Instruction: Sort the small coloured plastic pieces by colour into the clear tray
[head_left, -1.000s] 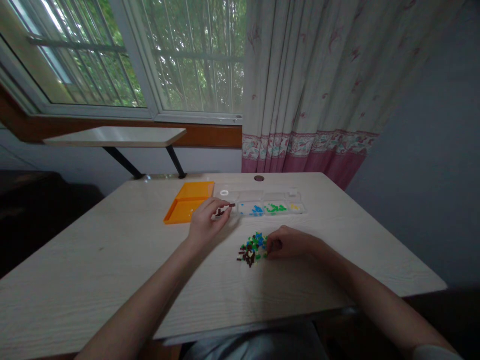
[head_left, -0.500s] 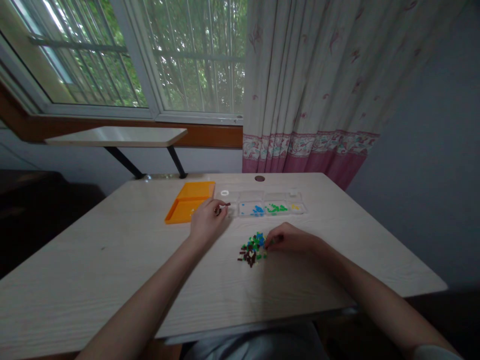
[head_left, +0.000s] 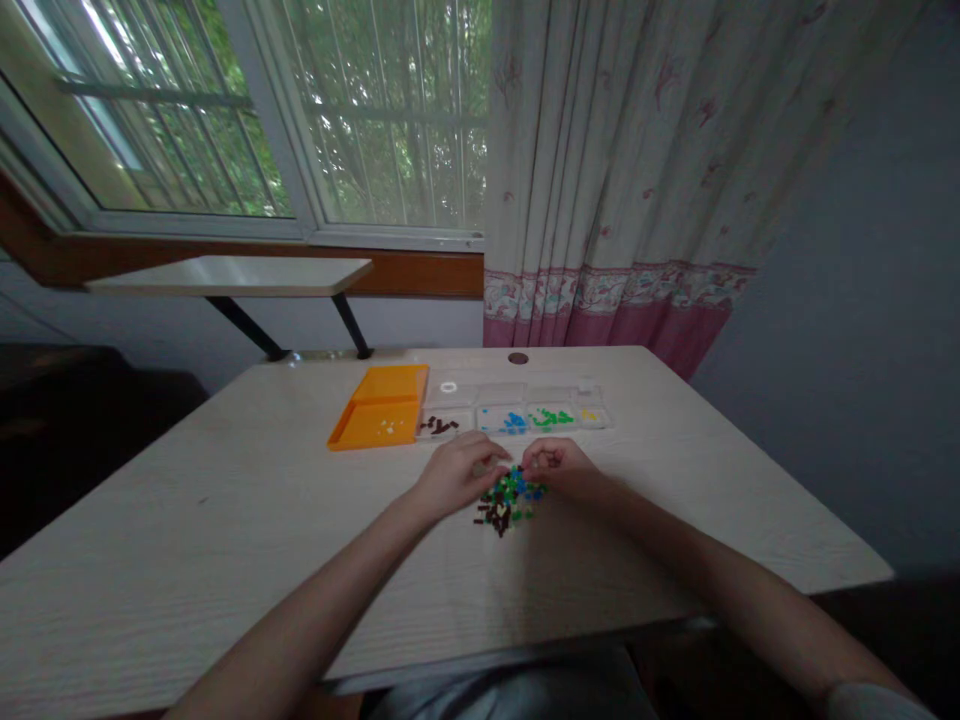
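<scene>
A small heap of brown, green and blue beads (head_left: 508,499) lies on the pale wooden table (head_left: 225,520). My left hand (head_left: 459,474) rests at the heap's left edge with its fingers curled over the beads. My right hand (head_left: 559,466) sits at the heap's right edge, fingers pinched together; what they hold is too small to make out. Behind the heap stands a clear compartment box (head_left: 517,410) with brown beads (head_left: 437,426), blue beads (head_left: 514,422), green beads (head_left: 551,417) and a few yellow ones in separate cells.
An orange tray (head_left: 381,418) lies left of the clear box with a few pale specks in it. A round dark hole (head_left: 517,358) marks the table's far edge. A small shelf (head_left: 225,273) juts out under the window; a curtain hangs behind.
My left hand has left the brown-bead cell of the box and come back to the heap. My right hand has shifted slightly left and forward along the heap.
</scene>
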